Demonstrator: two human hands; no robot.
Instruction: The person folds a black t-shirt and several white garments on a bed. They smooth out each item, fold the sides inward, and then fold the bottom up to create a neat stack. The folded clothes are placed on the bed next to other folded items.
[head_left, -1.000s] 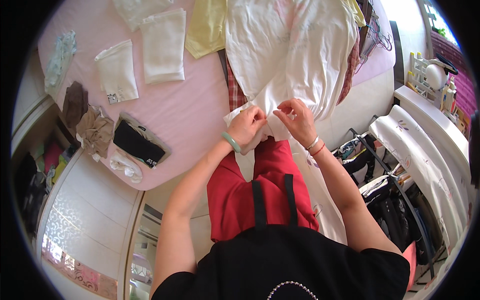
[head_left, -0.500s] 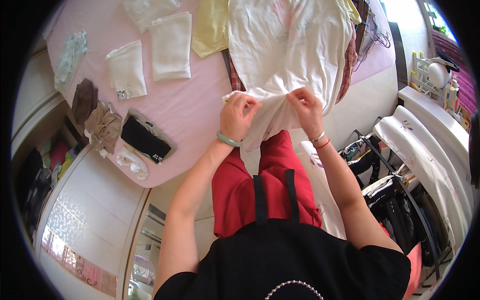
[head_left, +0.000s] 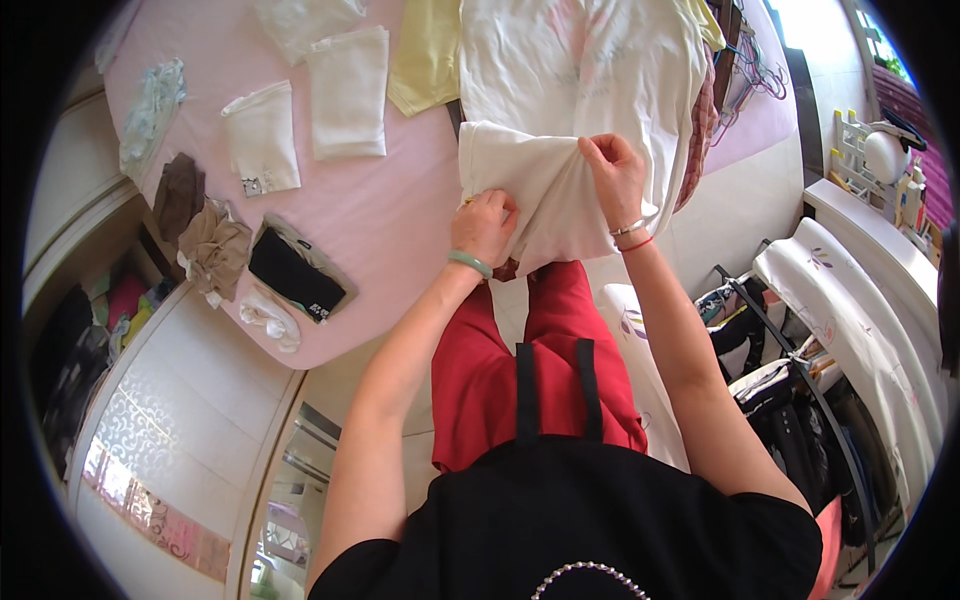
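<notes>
A white shirt (head_left: 530,70) with a faint pink print lies spread at the bed's near edge, its lower part hanging over toward my red trousers. My right hand (head_left: 615,175) pinches the cloth at the top of a raised fold. Lower and to the left, my left hand (head_left: 485,228) is closed on the shirt's left side, fingers curled into the fabric. Between the hands the cloth stretches in slanting creases. Beneath the shirt show a yellow garment (head_left: 425,60) and red plaid cloth (head_left: 694,155). The shirt's upper end runs out of view.
Folded white garments (head_left: 347,95), a black folded piece (head_left: 293,272) and crumpled brown clothes (head_left: 215,250) lie on the pink bed sheet (head_left: 400,200). Coloured hangers (head_left: 752,75) are at the far right. A clothes rack (head_left: 815,400) stands on my right, a cabinet (head_left: 170,420) on my left.
My right hand has moved up, lifting a fold of the shirt. My left hand has moved slightly down, and the hem now lies turned up over the shirt's left side.
</notes>
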